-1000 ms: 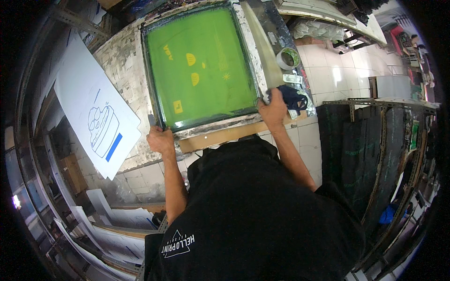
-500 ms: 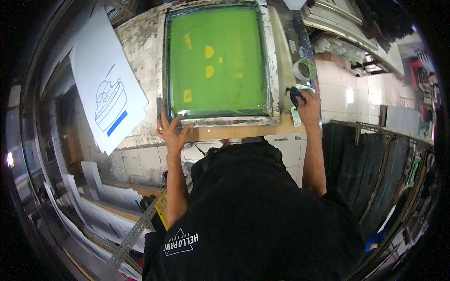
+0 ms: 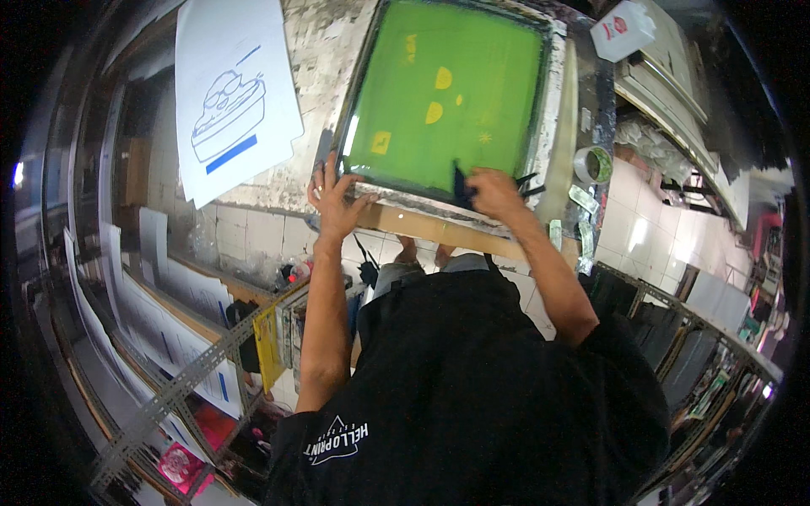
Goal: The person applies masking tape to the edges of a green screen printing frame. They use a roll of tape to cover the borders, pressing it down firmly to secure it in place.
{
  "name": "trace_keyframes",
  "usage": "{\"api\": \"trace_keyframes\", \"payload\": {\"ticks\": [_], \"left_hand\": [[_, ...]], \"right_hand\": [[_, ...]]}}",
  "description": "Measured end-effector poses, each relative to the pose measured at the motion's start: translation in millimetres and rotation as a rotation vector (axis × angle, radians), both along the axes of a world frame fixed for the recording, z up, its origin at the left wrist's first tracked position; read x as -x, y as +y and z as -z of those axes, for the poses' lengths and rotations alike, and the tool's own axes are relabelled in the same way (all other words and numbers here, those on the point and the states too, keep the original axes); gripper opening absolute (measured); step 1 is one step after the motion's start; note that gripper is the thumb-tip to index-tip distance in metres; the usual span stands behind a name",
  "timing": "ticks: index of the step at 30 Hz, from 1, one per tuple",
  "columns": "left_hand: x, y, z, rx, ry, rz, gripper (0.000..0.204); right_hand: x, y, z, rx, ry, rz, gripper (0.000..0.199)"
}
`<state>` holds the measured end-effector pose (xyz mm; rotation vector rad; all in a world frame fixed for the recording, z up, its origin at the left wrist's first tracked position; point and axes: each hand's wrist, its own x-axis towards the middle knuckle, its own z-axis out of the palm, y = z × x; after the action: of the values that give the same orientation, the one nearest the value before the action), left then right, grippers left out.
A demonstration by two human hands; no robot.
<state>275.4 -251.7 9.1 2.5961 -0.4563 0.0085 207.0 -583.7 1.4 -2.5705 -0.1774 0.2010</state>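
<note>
At the near left corner of a rectangular frame of pale, paint-crusted bars, the left hand rests with fingers spread and unclenched, the thumb lying toward the near bar. Inside the frame is a taut, smooth green sheet edged in glossy black, marked with yellow half-rounds, a small rectangle and a star shape.

Over the near edge of that sheet, right of its middle, the right hand has its fingers curled round a dark navy, crumpled cloth (loose ends stick out on both sides; how hard it presses cannot be told).

The frame lies on a rough, patchy, pale worktop, with a smooth brown board showing along the near side. To the left lie stiff white sheets with a blue line drawing; to the right stand a pale ring-shaped roll of tape and small green-and-white slips.

Compared with half a second earlier, the cloth has moved left, from beside the frame to the green sheet. The left hand remains at the same corner. More of the slips are now visible.
</note>
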Motion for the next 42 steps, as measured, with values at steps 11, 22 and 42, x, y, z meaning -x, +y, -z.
{"api": "trace_keyframes", "payload": {"ticks": [11,22,42], "left_hand": [[-3.2,-8.6,-11.7,0.202,0.062,-0.183,0.104],[-5.6,-4.1,-4.9,0.291,0.066,-0.237,0.114],[-6.7,-2.9,-4.5,0.093,-0.003,-0.074,0.046]], "right_hand": [[-56.4,61.5,-1.8,-0.083,-0.017,-0.222,0.019],[-145.8,210.3,21.4,-0.219,-0.155,-0.092,0.017],[10.7,-13.6,-29.5,0.708,0.282,-0.124,0.012]]}}
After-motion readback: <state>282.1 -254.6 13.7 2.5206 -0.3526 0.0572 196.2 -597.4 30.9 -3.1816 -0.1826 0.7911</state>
